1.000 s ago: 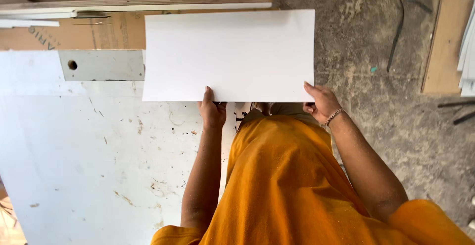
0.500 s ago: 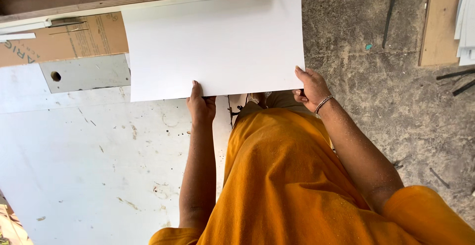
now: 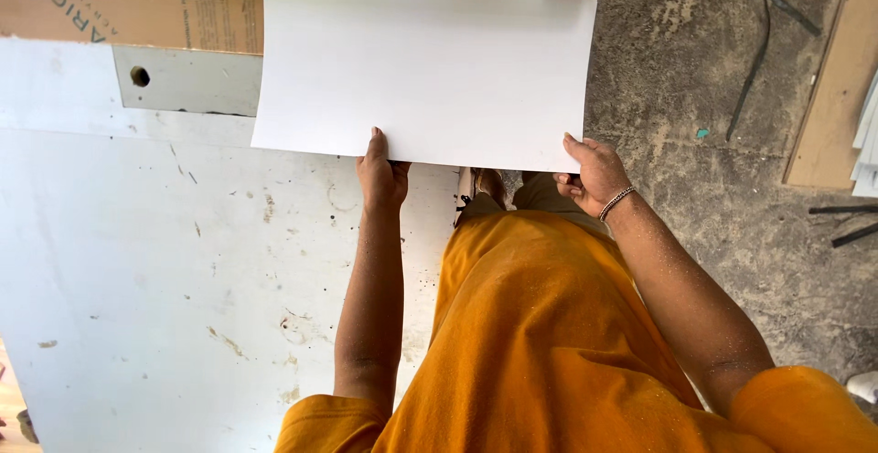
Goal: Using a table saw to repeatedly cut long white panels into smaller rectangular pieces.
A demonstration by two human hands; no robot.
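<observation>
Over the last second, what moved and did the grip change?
The white panel shifted left and up in view, carried by both hands; it now overlaps more of the grey piece with a hole and the cardboard. No grip change: the left hand and right hand hold its near edge as before. The large white sheet lies unmoved.

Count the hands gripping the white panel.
2: the left hand grips the white panel at its near edge, the right hand at its near right corner.

A flat brown cardboard box (image 3: 137, 16), apparently printed, lies top left.
</observation>
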